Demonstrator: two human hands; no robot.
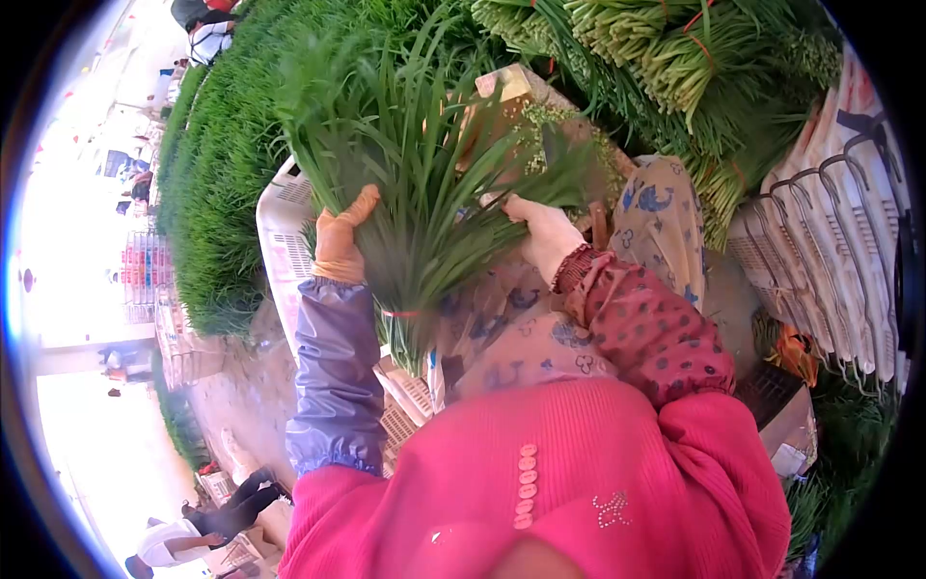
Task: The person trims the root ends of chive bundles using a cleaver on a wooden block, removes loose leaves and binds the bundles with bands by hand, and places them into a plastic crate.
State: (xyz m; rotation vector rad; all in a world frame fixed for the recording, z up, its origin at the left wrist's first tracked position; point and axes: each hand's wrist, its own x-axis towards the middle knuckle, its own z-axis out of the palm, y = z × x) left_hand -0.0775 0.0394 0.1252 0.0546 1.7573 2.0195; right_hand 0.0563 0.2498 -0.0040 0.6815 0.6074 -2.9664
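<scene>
A large bunch of long, flat green leaves that look like garlic chives (415, 241) fans out over my lap. Near its lower end runs a red band (399, 313). My left hand (345, 236), in an orange glove, grips the bunch's left edge, thumb in front and the other fingers hidden behind the leaves. On the other side, my right hand (545, 230) is closed at the tips on some leaves that spread to the right. Which leaves lie between those fingertips is hard to make out.
Stacked green bunches (231, 174) rise at the left and back. Banded bunches with pale stems (666, 58) lie at the upper right, above stacked white crates (820, 251). A white crate (282, 232) stands beside my left hand. A person (207, 536) is at the lower left.
</scene>
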